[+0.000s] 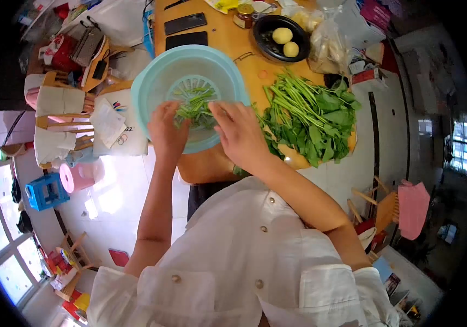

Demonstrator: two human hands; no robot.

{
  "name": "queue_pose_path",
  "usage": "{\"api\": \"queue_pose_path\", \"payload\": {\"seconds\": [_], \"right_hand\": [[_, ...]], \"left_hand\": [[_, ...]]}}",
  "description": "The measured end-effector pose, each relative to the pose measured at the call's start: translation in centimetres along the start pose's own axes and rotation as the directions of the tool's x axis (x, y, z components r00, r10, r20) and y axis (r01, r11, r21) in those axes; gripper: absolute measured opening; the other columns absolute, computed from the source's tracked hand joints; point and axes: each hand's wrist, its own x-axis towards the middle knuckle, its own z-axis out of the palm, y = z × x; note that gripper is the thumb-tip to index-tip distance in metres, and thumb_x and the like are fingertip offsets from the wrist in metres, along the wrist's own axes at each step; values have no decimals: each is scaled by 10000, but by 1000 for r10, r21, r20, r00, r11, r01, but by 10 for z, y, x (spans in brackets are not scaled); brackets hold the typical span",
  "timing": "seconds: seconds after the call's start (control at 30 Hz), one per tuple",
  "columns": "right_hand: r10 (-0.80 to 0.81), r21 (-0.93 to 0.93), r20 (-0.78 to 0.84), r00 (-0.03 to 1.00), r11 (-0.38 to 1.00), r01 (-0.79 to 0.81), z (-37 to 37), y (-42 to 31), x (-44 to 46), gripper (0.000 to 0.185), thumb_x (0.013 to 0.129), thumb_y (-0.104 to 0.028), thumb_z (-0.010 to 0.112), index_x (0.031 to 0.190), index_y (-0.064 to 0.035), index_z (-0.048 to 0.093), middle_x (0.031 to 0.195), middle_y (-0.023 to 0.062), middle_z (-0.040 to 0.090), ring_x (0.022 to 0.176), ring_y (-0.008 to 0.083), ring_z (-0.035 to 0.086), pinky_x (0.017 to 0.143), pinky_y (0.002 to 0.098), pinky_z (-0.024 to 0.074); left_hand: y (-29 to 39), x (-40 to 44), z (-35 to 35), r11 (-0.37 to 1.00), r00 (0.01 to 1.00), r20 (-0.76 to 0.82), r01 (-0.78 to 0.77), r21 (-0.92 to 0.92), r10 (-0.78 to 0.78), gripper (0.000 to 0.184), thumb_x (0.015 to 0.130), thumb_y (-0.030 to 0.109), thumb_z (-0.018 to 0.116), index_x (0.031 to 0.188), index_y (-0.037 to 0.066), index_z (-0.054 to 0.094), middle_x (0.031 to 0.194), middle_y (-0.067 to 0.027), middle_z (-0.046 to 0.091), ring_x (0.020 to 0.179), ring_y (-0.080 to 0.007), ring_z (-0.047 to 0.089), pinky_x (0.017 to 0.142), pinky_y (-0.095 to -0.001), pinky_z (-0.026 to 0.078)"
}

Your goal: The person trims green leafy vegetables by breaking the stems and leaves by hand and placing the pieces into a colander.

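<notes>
My left hand (168, 131) is over the near-left part of a light blue plastic colander basin (146, 92), its fingers bent and close together against cut green stems (195, 106). What its fingertips grip is partly hidden. My right hand (241, 131) reaches over the basin's near-right rim, fingers stretched toward the stems and thumb apart; nothing shows clearly in it. The short stems lie on the slotted bottom between both hands. Right of my right hand is a large heap of long-stemmed leafy greens (312, 117) on the wooden table (225, 163).
A black bowl (260, 41) with two pale yellow round items (283, 36) stands behind the greens, beside a plastic bag (329, 46). Two dark phones (185, 22) and a jar (243, 16) are at the back. Left of the table is a chair with papers (108, 122).
</notes>
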Motion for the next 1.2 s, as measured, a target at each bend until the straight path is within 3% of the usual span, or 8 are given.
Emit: {"api": "queue_pose_path", "payload": {"seconds": [0.07,0.47,0.73,0.8,0.83,0.9,1.0,1.2], "right_hand": [[-65,0,-118,991,998,65,12,13,0,157,741,-58,620,883,-35,683,952,121,621,970,270,538,769,403,409],[533,-593,20,846,688,-419,-30,236,-93,204,798,-150,677,975,-50,689,1042,134,624,1047,287,518,915,424,373],[533,-100,47,845,844,-527,-96,215,-81,236,912,-121,547,1077,20,640,1061,200,640,874,355,619,787,412,493],[497,101,250,831,840,-533,-120,192,-73,241,914,-125,544,1078,30,628,1039,206,643,872,350,618,780,393,486],[313,121,184,932,933,-338,-118,194,-78,233,904,-122,551,1065,30,625,980,203,645,816,347,610,732,384,477],[326,134,276,904,919,-372,-135,174,-72,227,896,-119,558,1058,23,629,976,198,644,798,344,606,717,384,473],[334,135,394,857,901,-413,-164,143,-60,215,877,-119,571,1046,-2,637,986,189,640,763,335,600,697,378,470],[265,220,389,882,903,-369,-179,154,-54,200,853,-144,611,1002,-22,666,856,175,660,682,323,597,652,370,468]], "left_hand": [[-5,0,-3,985,985,-132,-94,144,113,436,666,13,718,1086,61,611,1072,-147,587,964,-319,565,840,-409,452],[25,-46,15,1000,999,-42,15,27,-14,346,706,-17,687,1041,49,629,1162,-173,536,1041,-338,531,902,-412,423],[89,-45,48,997,999,29,40,-63,-38,388,709,-23,687,1080,69,622,1170,-154,538,1060,-330,533,906,-416,432],[112,-30,62,990,988,123,-81,-112,95,415,708,-17,684,1105,82,615,1172,-157,542,1066,-338,530,907,-413,430],[127,-20,67,992,989,121,-76,-102,89,415,708,-17,684,1105,82,615,1172,-157,542,1066,-338,530,907,-413,430],[156,2,78,931,927,101,-354,-87,361,372,752,41,655,1118,77,597,1059,-147,579,1028,-330,536,866,-425,437],[162,17,93,916,844,388,-401,1,369,270,809,109,607,1072,57,579,910,-132,591,893,-317,573,757,-429,462],[167,16,105,901,810,487,-423,98,327,106,841,152,553,878,52,559,783,-130,582,702,-333,587,613,-409,476]]}}
